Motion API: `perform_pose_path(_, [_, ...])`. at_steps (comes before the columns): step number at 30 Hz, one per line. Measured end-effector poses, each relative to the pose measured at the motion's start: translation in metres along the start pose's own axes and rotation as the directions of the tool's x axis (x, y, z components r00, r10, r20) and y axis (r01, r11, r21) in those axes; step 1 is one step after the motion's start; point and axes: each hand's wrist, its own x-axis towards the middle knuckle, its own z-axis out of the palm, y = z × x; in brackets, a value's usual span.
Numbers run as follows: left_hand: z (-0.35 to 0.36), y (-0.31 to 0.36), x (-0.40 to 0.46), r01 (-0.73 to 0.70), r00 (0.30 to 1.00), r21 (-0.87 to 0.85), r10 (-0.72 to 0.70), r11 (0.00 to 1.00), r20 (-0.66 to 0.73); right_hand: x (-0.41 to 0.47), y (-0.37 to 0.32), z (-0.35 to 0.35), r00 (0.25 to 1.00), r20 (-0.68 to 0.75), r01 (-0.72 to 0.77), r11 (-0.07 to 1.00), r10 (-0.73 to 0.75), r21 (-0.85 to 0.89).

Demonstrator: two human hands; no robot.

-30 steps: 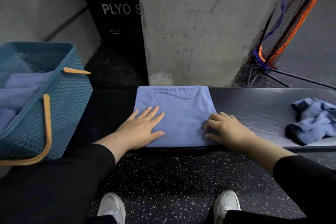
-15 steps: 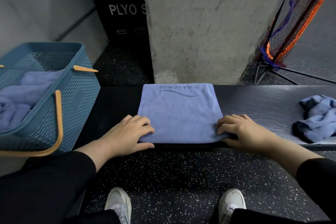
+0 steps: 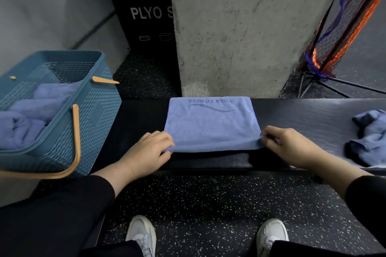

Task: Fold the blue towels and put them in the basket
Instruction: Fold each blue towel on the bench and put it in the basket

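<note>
One blue towel (image 3: 211,125) lies flat on the dark counter (image 3: 302,117), folded into a neat shape, with "YOGA FITNESS" printed along its far edge. The left hand (image 3: 146,152) pinches the near left corner, and the right hand (image 3: 290,146) pinches the near right corner. The near edge is lifted a little off the counter. A crumpled towel (image 3: 369,137) sits at the right end of the counter. The blue basket (image 3: 92,117) stands to the left with folded towels (image 3: 31,117) inside.

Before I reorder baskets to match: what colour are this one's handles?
Tan-orange handles on a teal-blue basket, clearest in the head view.
</note>
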Motion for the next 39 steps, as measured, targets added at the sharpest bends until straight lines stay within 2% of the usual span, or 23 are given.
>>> perform_pose_path(3, [-0.005,0.002,0.002,0.131,0.988,-0.208,-0.145,0.969,-0.056,0.001,-0.002,-0.006,0.999,0.009,-0.049,0.998,0.049,0.042])
perform_pose_path(5, [-0.015,0.008,0.0,0.22,0.972,-0.352,-0.236,0.91,-0.003,0.0,-0.004,-0.011,0.998,0.023,-0.064,0.996,0.063,0.061])
perform_pose_path(8, [-0.029,0.017,-0.006,0.294,0.955,-0.435,-0.283,0.851,0.091,-0.005,-0.011,-0.02,0.996,0.066,-0.061,0.994,0.055,0.092])
perform_pose_path(11, [-0.04,0.022,-0.01,0.326,0.945,-0.495,-0.296,0.805,0.142,-0.01,-0.015,-0.026,0.988,0.13,-0.111,0.959,0.079,0.261])
perform_pose_path(14, [-0.046,0.026,-0.013,0.377,0.922,-0.608,-0.342,0.698,0.18,-0.014,-0.016,-0.029,0.983,0.154,-0.161,0.891,0.105,0.425])
perform_pose_path(18, [-0.046,0.022,-0.011,0.408,0.892,-0.712,-0.416,0.571,0.177,-0.012,-0.022,-0.032,0.983,0.112,-0.181,0.835,0.143,0.52])
perform_pose_path(21, [-0.044,0.015,0.002,0.399,0.866,-0.758,-0.484,0.516,0.126,0.001,-0.026,-0.031,0.982,0.002,-0.16,0.834,0.187,0.528])
perform_pose_path(25, [-0.042,0.002,0.033,0.393,0.821,-0.758,-0.57,0.52,0.035,0.033,-0.031,-0.027,0.957,-0.158,-0.132,0.85,0.244,0.509])
perform_pose_path(29, [-0.037,-0.015,0.067,0.402,0.782,-0.739,-0.623,0.541,-0.03,0.081,-0.022,-0.016,0.924,-0.221,-0.186,0.871,0.313,0.455])
perform_pose_path(31, [-0.033,-0.025,0.081,0.456,0.747,-0.631,-0.656,0.627,-0.112,0.102,-0.017,-0.009,0.916,-0.232,-0.235,0.907,0.327,0.351])
perform_pose_path(33, [-0.027,-0.032,0.088,0.515,0.722,-0.454,-0.653,0.727,-0.227,0.115,-0.014,0.0,0.903,-0.271,-0.301,0.941,0.334,0.157])
perform_pose_path(34, [-0.024,-0.033,0.09,0.492,0.743,-0.388,-0.608,0.779,-0.279,0.117,-0.014,0.004,0.901,-0.301,-0.3,0.95,0.311,0.086])
perform_pose_path(36, [-0.019,-0.028,0.089,0.346,0.848,-0.248,-0.415,0.905,-0.331,0.116,-0.019,0.012,0.915,-0.357,-0.202,0.979,0.189,-0.001])
perform_pose_path(37, [-0.014,-0.024,0.087,0.259,0.908,-0.165,-0.298,0.952,-0.295,0.113,-0.023,0.015,0.928,-0.362,-0.111,0.993,0.093,-0.03])
perform_pose_path(39, [-0.007,-0.012,0.083,0.121,0.985,-0.019,-0.123,0.992,-0.118,0.105,-0.037,0.019,0.952,-0.293,0.08,0.995,-0.092,-0.05])
